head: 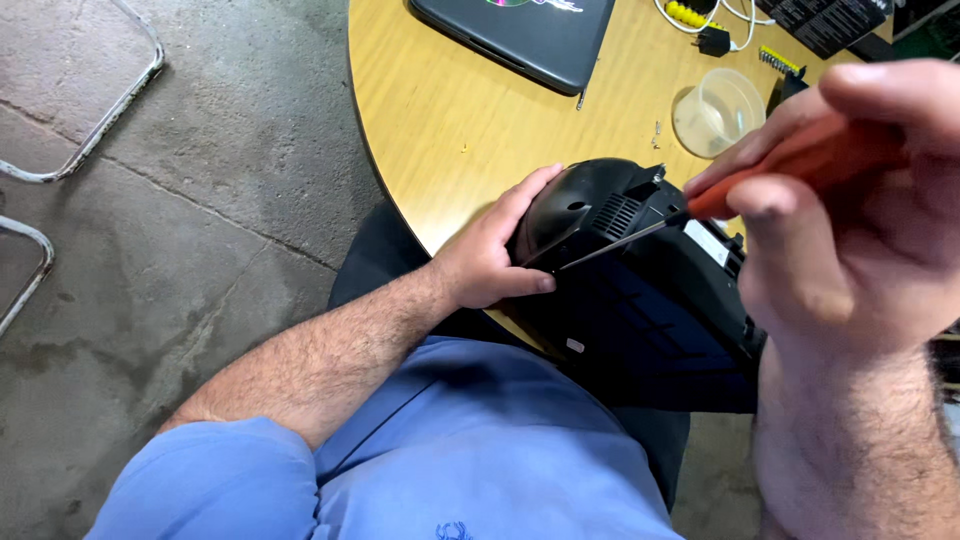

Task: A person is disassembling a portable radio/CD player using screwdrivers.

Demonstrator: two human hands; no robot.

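A black plastic appliance (640,275) with vent slots rests on the front edge of a round wooden table (450,120), partly over my lap. My left hand (490,250) grips its rounded left end, thumb underneath. My right hand (850,200), close to the camera, is shut on a screwdriver with an orange-red handle (800,165). The screwdriver's thin metal shaft (620,243) slants down-left, and its tip touches the casing near my left fingers.
A closed dark laptop (520,35) lies at the table's far edge. A clear plastic cup (718,112), a white cable with a black plug (712,38), and small screwdriver bits (780,60) sit at the back right. Metal chair legs (80,150) stand on the concrete floor, left.
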